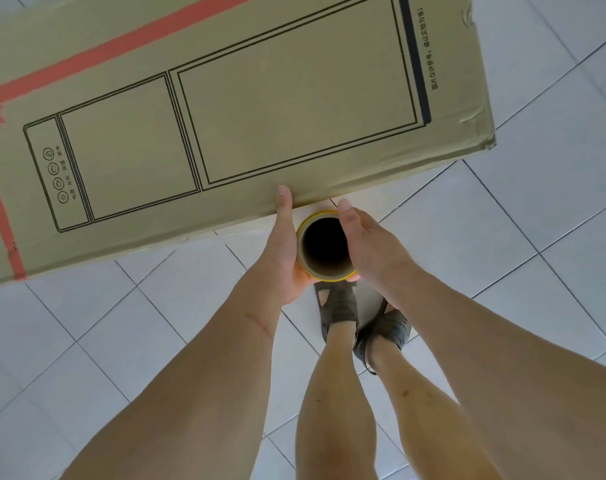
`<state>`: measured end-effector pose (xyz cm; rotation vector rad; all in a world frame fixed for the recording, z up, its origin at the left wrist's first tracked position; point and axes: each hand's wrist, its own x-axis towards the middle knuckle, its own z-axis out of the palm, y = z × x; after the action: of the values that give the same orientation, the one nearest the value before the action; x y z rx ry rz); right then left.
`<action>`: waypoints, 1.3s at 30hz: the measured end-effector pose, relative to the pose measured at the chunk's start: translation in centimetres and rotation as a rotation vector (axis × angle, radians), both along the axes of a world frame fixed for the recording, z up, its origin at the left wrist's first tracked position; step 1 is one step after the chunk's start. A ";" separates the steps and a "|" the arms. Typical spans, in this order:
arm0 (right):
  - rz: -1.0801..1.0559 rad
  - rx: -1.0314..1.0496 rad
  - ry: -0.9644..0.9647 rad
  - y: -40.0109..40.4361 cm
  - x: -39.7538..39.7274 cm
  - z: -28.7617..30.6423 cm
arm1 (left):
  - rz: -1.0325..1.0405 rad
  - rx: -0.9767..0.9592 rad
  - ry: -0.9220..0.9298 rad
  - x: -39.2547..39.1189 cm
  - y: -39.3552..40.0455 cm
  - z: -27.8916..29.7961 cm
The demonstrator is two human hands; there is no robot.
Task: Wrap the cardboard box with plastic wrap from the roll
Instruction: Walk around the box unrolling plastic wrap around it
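Head view, one cardboard box point(225, 109), one roll point(326, 247) apparently clasped between two hands, left point(287, 251), right point(367, 247).

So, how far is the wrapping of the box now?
Film seems to cover the cardboard box's near side only faintly. Left hand and right hand hold the roll upright beside it. The rest cannot be judged; wrapping appears unfinished.

One head camera, looking steeply down

A single wide-angle view from the person's head faces almost straight down past both forearms to the feet point(360, 320) on the tiled floor point(537, 209). The hands sit close, mid-frame; the cardboard box point(225, 109) fills the upper part, cut off at the top and left edges. Straight lines bend near the borders
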<state>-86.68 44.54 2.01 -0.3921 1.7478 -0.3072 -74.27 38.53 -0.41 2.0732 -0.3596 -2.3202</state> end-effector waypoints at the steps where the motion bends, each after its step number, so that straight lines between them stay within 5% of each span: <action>1: 0.049 0.006 0.053 0.1 -0.4 0.2 | -0.001 0.035 0.015 -0.3 0.2 0.2; 6: 0.093 0.046 0.207 0.7 -1.8 0.5 | -0.117 -0.019 -0.091 -3.1 0.1 0.9; 12: -0.161 0.164 -0.066 -0.1 -1.9 0.2 | -0.153 -0.050 -0.120 -3.3 -0.5 0.7; 20: 0.149 0.130 0.196 0.2 -3.9 0.5 | -0.103 0.058 -0.029 -4.2 0.4 0.1; 25: -0.225 0.266 -0.120 0.4 -4.3 0.3 | -0.178 0.002 -0.086 -5.3 0.5 -0.2; 33: 0.201 0.120 0.058 1.1 -8.1 0.9 | -0.153 0.030 -0.046 -7.6 2.0 0.0; 39: -0.010 0.159 -0.076 1.8 -9.3 0.2 | -0.118 -0.076 -0.146 -9.8 2.0 0.6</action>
<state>-95.97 46.31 2.20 -0.2536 1.6869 -0.1868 -84.05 40.54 0.20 2.2489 -0.5793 -2.1813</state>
